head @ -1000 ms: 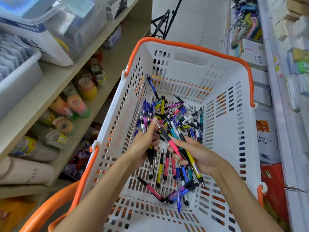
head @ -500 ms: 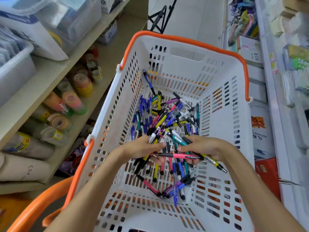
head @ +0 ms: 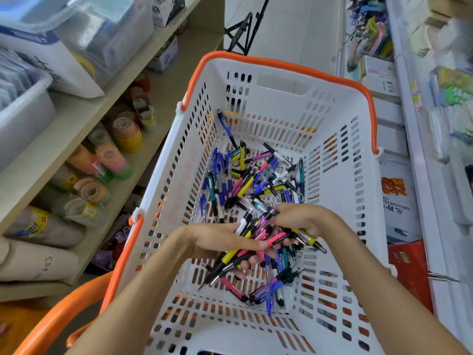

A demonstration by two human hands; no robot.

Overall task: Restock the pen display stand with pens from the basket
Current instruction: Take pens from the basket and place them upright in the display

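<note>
Landmark: white basket (head: 340, 257), orange rim, slotted walls and floor. All places relative to it.

Near end, above basket floor: both hands inside the basket, meeting over its middle.
- Left hand (head: 215, 242): fingers curled under and thumb laid across the top of a mixed bundle of pens (head: 258, 237). Bundle long axis runs roughly near-left to far-right; tips stick out toward the basket's near-left, black and chrome ends visible. Count in the bundle: cannot tell, they overlap; roughly a dozen.
- Right hand (head: 299, 217): fingers curled down, gripping the far-right end of the same bundle. A yellow-green pen (head: 308, 238) pokes out under this hand, tip aimed at the basket's right wall. A pink pen (head: 277, 238) lies across the top of the bundle between the two hands, axis left-right.

Just nearer than the hands, on the basket floor: a few loose pens (head: 266, 290), pink, purple, blue; mostly pointing toward the near wall.

Far half of the floor: main pile of pens (head: 245, 180), axes in all directions, too many to count. One blue pen (head: 226, 128) leans on the far-left wall, clip end up.

Left of the basket: shelf (head: 76, 119) with tape rolls (head: 112, 160).
</note>
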